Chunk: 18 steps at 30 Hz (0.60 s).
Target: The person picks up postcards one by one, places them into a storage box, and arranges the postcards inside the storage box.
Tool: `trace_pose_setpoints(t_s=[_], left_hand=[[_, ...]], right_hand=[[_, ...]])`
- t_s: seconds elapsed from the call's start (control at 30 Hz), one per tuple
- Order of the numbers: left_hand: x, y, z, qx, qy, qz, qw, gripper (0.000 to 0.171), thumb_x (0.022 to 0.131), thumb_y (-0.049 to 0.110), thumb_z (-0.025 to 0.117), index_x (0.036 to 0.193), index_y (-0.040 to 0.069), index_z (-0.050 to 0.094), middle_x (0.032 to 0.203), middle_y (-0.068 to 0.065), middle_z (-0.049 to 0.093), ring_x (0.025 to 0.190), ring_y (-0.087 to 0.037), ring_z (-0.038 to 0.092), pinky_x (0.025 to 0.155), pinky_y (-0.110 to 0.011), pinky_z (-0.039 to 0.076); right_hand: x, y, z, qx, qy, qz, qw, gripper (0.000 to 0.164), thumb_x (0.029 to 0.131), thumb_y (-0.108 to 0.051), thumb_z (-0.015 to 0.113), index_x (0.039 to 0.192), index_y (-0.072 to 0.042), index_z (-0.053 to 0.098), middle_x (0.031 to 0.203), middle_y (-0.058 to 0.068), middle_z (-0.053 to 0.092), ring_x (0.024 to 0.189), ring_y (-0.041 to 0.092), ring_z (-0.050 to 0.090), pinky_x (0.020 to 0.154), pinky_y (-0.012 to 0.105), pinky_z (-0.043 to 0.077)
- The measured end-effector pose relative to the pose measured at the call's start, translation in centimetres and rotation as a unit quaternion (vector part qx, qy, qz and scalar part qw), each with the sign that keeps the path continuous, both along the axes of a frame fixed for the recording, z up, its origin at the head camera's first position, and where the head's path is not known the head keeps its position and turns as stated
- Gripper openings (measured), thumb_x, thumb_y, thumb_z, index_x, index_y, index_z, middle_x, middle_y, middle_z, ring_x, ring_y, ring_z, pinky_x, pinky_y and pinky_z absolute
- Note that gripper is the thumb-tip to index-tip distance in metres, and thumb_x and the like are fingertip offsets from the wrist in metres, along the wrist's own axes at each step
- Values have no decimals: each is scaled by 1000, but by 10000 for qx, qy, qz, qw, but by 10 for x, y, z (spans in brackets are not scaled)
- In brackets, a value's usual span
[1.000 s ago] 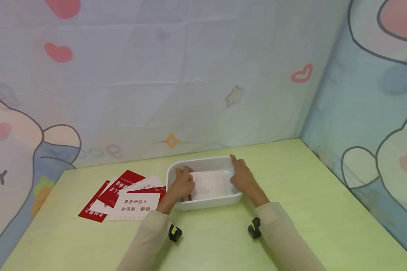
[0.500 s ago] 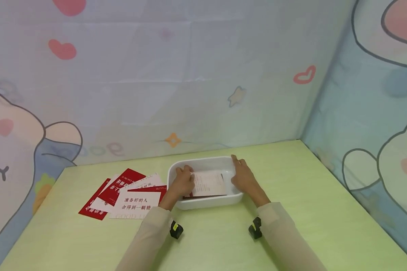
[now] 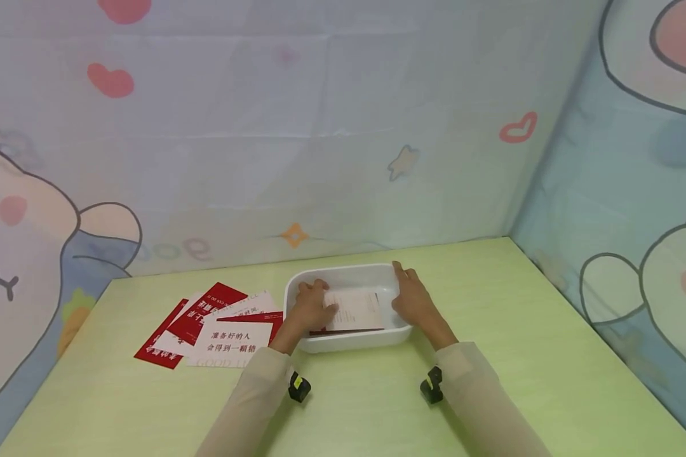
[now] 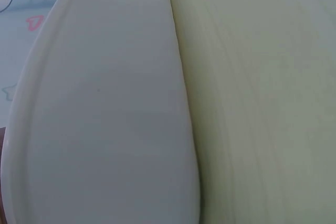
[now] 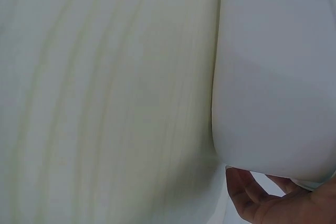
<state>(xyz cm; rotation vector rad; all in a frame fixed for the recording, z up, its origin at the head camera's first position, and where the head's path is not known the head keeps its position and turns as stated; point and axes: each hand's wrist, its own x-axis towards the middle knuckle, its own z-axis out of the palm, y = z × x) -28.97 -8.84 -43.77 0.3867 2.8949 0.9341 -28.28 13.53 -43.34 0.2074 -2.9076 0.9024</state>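
A white rectangular plastic tray stands on the table in the head view, with a small stack of cards, white on top and red below, lying inside. My left hand reaches into its left end, thumb spread from the fingers, at the left edge of the stack. At the other end my right hand grips the tray's right side, a finger over the far corner of the rim. The tray's outer wall fills much of the left wrist view. In the right wrist view, fingers curl around the tray's corner.
Left of the tray, several red and white printed cards lie fanned out and overlapping. The light green table meets a cartoon-printed cloth backdrop behind, with another printed panel on the right.
My left fingers have loosened from the card stack and the thumb has swung out to the right. The stack has settled in the tray, its red lower edge now showing. My right hand stays put.
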Motion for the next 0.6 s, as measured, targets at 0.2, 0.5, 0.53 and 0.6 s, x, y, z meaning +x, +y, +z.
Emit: trace_pose_setpoints(t_s=[0.2,0.5,0.53,0.6], left_hand=[[3,-2,0,-28,-38,90,9999,47,89,25,61,126,1,44,125,-31,37,111,-43,37,88,-55,41],[6,-2,6,8,-5,124,9999,48,88,27,64,125,2,47,120,-29,41,108,-40,36,84,-53,42],[6,-1,7,-1,-9,114,9999,49,87,27,64,125,2,46,120,-28,41,108,-40,36,84,-53,42],[5,0,7,-15,-13,102,9999,50,87,27,64,125,2,46,120,-28,41,107,-40,36,84,-52,42]], right_hand=[[0,-2,-1,-75,-85,28,9999,79,74,10,50,146,5,16,134,33,36,105,40,49,90,52,45],[-2,-2,-3,-29,-74,-37,10000,81,74,10,51,147,2,17,134,31,37,103,39,50,87,50,47],[-2,-2,-3,-15,-69,-52,10000,81,74,10,52,147,2,17,134,31,37,103,39,50,87,50,47],[-2,0,-3,0,-44,-73,10000,81,74,10,51,147,2,17,133,31,37,102,38,51,87,50,47]])
